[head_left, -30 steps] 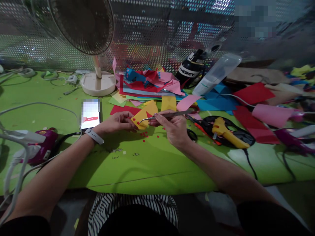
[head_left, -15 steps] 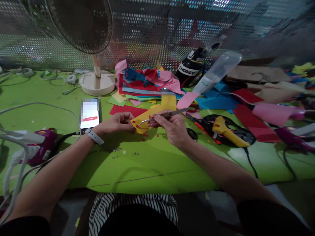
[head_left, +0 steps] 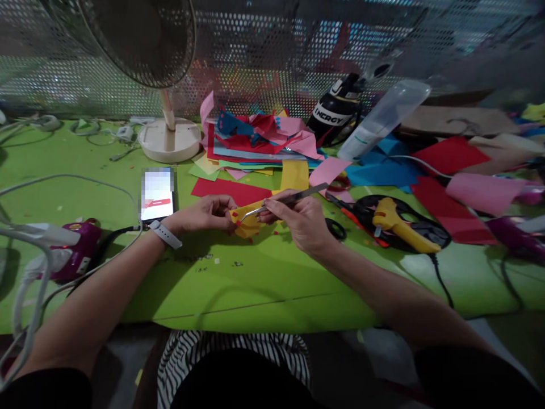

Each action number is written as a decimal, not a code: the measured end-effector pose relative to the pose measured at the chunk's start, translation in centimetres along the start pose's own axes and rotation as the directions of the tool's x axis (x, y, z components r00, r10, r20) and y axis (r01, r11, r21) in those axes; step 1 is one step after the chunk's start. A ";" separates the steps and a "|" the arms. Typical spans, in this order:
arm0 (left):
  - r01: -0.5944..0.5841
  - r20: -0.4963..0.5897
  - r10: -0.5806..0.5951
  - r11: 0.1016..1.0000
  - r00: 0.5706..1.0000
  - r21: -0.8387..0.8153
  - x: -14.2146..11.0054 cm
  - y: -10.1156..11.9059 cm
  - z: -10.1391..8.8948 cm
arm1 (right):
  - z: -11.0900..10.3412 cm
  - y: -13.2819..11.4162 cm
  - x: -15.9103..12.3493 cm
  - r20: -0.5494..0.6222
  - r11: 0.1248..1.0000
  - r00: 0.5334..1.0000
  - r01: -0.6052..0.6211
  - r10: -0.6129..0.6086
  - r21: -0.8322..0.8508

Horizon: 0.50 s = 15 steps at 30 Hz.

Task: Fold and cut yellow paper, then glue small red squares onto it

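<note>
My left hand (head_left: 215, 215) pinches the left end of a yellow paper piece (head_left: 251, 226) just above the green table. Small red squares sit on the paper near my fingertips. In my right hand (head_left: 304, 222) is a pair of metal tweezers (head_left: 293, 197), held like a pen. Their bent tip points left and reaches the paper, beside the red squares; whether it grips one is too small to tell. A few loose red bits lie on the table under the paper. A red paper strip (head_left: 230, 191) lies just behind my hands.
A phone (head_left: 156, 196) and a fan base (head_left: 170, 142) stand at the left, near a purple power strip (head_left: 80, 250). Stacked coloured papers (head_left: 264, 153) lie at the back. To the right are a yellow glue gun (head_left: 395, 227), a black bottle (head_left: 334, 113) and a clear bottle (head_left: 385, 119).
The yellow paper has tilted slightly, with its lower part turned, while the tweezer tip stays at it. The whole view has shifted a little. Both hands keep their holds.
</note>
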<state>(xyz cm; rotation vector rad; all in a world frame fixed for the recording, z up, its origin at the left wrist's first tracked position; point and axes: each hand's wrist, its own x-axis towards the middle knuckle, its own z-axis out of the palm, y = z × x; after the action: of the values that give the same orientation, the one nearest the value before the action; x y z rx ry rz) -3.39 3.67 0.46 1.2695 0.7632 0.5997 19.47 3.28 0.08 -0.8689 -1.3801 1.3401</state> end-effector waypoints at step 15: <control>0.033 -0.005 -0.033 0.999 0.999 0.003 0.0 0.0 0.3 | 0.3 -0.9 -0.4 0.030 0.998 0.998 0.058 -0.057 -0.022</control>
<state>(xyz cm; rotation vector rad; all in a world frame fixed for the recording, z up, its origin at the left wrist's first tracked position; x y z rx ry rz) -3.17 3.47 0.48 1.2564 0.7886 0.5755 19.37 2.67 0.92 -0.8216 -1.4353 1.2998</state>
